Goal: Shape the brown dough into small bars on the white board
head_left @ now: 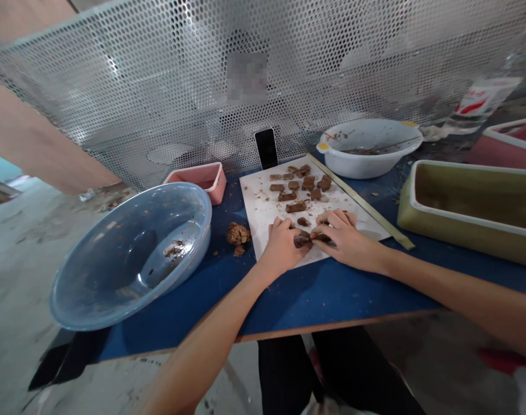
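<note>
My left hand (283, 246) is closed around a dark brown clay-like piece (301, 240), low on a white board (263, 202). Close beside it, my right hand (347, 241) has its fingers curled and pinched at the same spot; a dark brown bit shows under them. Whether both hands grip one piece or two, I cannot tell. Just beyond the fingers is a small brown lump (303, 221). Farther up the board lie several short brown blocks (296, 207) among crumbs. Left of the board sits a crumbly brown clump (237, 233) on the blue table (297, 294).
A large blue basin (85, 259) overhangs the table's left edge, with a pink tub (217, 183) behind it. A phone (266, 148) leans against the perforated metal screen (137, 86). Rightward are a flat strip (358, 199), white basin (362, 167), green planter (466, 225) and bottle (483, 101).
</note>
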A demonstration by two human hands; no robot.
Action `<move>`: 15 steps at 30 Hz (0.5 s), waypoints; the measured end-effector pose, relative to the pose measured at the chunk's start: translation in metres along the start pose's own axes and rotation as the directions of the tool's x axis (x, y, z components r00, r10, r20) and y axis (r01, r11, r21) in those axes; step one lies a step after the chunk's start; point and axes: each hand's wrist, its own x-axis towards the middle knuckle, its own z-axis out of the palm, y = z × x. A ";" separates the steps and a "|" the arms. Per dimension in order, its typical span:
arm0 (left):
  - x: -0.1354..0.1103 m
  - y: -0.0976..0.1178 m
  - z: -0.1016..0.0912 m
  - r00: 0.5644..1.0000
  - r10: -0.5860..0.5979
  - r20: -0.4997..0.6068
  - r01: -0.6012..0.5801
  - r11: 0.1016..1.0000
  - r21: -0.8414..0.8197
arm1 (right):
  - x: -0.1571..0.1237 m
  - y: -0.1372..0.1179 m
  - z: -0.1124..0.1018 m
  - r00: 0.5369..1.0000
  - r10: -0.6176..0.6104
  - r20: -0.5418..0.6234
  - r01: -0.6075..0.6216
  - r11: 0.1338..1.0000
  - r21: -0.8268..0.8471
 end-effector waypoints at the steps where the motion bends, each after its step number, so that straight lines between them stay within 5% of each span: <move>1: 0.000 -0.001 0.001 1.000 -0.002 -0.006 0.002 1.000 -0.004 | 0.000 0.000 -0.002 1.000 -0.008 -0.024 0.007 1.000 -0.009; 6: -0.001 -0.005 0.006 0.999 0.018 -0.034 -0.019 1.000 -0.020 | 0.000 0.002 -0.009 0.987 -0.091 -0.131 0.084 0.995 -0.060; 15: 0.001 -0.009 0.003 1.000 0.010 -0.009 -0.011 1.000 -0.002 | 0.002 0.006 -0.011 0.964 -0.246 -0.100 0.236 0.966 -0.106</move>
